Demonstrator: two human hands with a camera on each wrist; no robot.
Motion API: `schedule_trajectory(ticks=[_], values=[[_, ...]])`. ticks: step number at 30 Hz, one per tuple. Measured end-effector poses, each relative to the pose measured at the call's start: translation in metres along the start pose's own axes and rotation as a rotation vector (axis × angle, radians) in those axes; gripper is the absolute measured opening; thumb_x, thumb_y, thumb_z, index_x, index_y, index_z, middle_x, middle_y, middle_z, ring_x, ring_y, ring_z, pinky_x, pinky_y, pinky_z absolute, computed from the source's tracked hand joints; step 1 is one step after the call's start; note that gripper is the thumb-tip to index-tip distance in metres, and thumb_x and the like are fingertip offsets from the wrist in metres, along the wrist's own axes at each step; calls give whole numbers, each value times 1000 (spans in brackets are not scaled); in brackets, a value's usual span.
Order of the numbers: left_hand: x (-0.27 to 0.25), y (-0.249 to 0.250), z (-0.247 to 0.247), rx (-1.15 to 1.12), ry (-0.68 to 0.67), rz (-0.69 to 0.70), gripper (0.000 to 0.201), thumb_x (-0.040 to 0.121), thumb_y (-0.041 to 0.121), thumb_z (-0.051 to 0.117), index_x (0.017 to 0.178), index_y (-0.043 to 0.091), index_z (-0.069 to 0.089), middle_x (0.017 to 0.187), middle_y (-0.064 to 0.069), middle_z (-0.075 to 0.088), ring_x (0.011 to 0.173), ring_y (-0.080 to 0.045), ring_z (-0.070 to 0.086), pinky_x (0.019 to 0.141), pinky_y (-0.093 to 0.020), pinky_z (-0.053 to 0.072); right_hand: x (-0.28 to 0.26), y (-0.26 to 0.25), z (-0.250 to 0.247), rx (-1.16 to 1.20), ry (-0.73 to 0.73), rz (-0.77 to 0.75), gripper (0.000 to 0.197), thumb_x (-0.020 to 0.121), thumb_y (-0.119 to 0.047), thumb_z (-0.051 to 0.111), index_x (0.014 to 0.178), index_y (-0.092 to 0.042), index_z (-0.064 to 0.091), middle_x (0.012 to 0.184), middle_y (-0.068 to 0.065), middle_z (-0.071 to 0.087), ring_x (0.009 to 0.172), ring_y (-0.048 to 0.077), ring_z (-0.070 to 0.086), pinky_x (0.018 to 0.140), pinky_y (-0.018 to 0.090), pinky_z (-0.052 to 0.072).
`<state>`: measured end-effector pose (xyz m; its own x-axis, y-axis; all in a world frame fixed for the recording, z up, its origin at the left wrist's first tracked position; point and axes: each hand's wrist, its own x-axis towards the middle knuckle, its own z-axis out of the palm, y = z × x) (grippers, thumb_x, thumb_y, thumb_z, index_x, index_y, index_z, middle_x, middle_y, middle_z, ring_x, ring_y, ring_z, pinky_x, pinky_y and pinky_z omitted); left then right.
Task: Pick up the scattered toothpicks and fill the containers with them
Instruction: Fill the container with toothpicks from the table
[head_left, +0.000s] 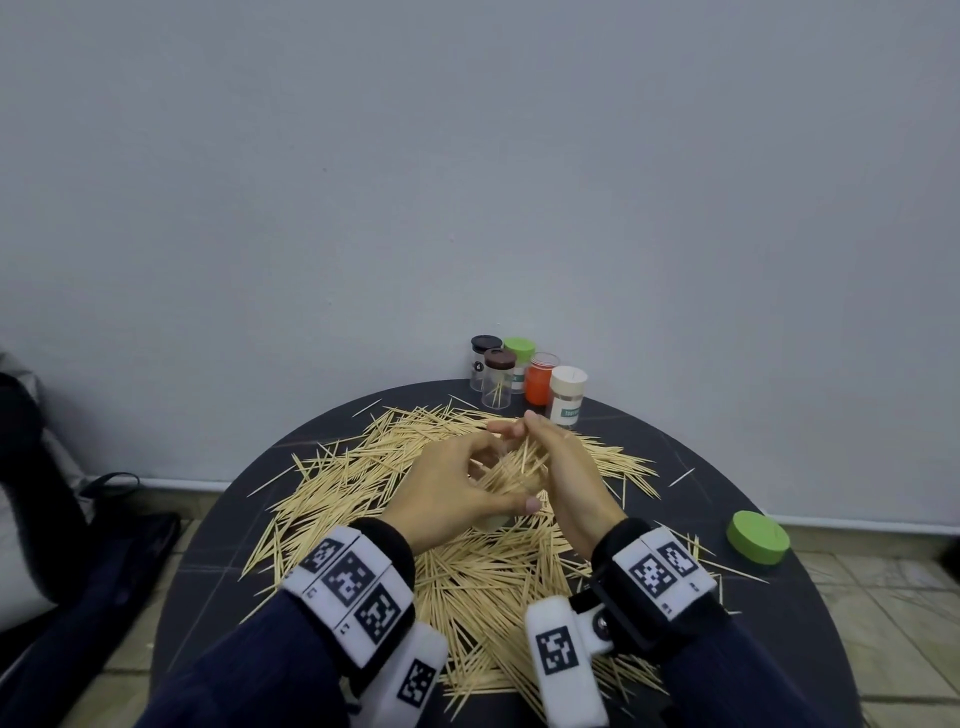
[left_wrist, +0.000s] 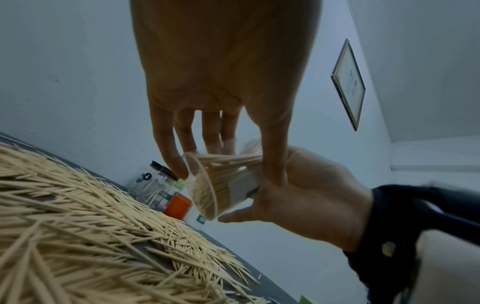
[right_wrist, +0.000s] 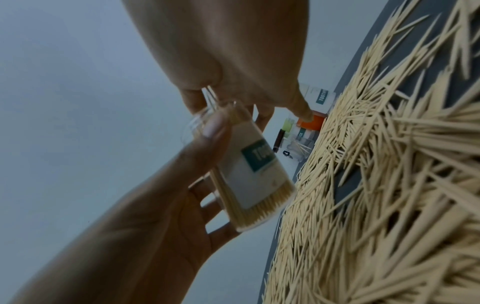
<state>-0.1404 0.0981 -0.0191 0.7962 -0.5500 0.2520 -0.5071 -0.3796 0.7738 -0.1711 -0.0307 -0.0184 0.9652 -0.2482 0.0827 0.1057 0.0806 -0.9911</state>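
Observation:
My left hand (head_left: 457, 493) grips a clear labelled toothpick container (right_wrist: 257, 170), tilted and packed with toothpicks, above the pile. In the left wrist view its round base (left_wrist: 205, 191) faces the camera. My right hand (head_left: 566, 467) is at the container's mouth, fingers curled round a bundle of toothpicks (head_left: 519, 465) that sticks out of it, thumb (left_wrist: 231, 219) under the container. Scattered toothpicks (head_left: 467, 587) cover the middle of the round dark table (head_left: 779, 649). The container's mouth itself is hidden by the hands.
Several small containers stand together at the table's far edge by the wall: black-lidded (head_left: 484, 364), brown-lidded (head_left: 498, 382), green-lidded (head_left: 519, 353), orange (head_left: 540, 382), and a labelled beige one (head_left: 567, 397). A loose green lid (head_left: 758, 537) lies at the right rim. A dark bag (head_left: 93, 561) sits on the floor at left.

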Motion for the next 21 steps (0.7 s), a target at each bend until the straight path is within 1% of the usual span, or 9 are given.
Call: schedule_trajectory(ticks=[3,6,7,10,13,15,17,19,21], values=[[1,-2,-1,-24,28,-38,62,65,42,81,119,23,59,99,14,61,86,0,58,60,-3,42,-1,0,-1,9,-10,-29,31,99,-21,40,75,-13,59,103,4,69,97,17,61,80,30,52],[2,-4,-2,-45,48,-78,54,66,41,81,112,22,61,96,9,63,82,0,58,58,-6,43,-1,2,0,-35,-10,-64,41,97,-23,43,64,-26,68,109,6,68,108,21,58,100,40,41],[2,-4,-2,-51,53,-90,52,66,41,81,110,23,61,96,9,64,81,1,58,58,-7,44,-2,2,1,-47,-10,-75,42,97,-26,42,64,-27,68,110,5,68,110,21,58,100,41,40],[3,-6,-3,-42,68,-116,50,64,44,81,107,24,63,96,11,64,82,-1,59,61,-12,45,-3,0,0,-3,-6,-71,45,100,-37,30,67,-18,56,107,3,69,106,17,60,89,34,38],[2,-6,-3,-39,80,-123,48,64,44,81,104,26,63,95,12,63,83,-3,59,66,-17,48,-3,-1,-2,33,-5,-64,55,101,-40,20,60,-17,49,101,-2,71,110,15,58,101,41,25],[2,-5,-3,-36,78,-117,45,65,43,81,102,27,61,92,14,61,82,-1,57,65,-16,46,-1,2,-3,-2,6,-60,53,101,-34,23,58,-17,49,103,-4,71,111,12,58,105,42,22],[1,-3,-4,-30,73,-109,42,66,41,80,100,29,59,90,16,59,81,1,55,63,-14,43,1,5,-3,-58,10,-61,42,100,-25,34,65,-18,56,109,-3,69,112,14,56,108,42,27],[2,-3,-4,-26,77,-101,43,66,42,80,102,28,60,91,14,60,80,2,54,61,-11,42,2,8,-3,-86,-2,-44,23,95,-15,44,81,-18,62,111,-1,66,112,17,55,105,40,35],[2,-3,-5,-17,90,-94,46,67,41,80,105,26,61,91,13,60,78,2,53,60,-8,40,1,9,-1,-74,-21,-10,16,93,-9,48,100,-19,59,108,-4,62,104,13,57,88,26,46]])
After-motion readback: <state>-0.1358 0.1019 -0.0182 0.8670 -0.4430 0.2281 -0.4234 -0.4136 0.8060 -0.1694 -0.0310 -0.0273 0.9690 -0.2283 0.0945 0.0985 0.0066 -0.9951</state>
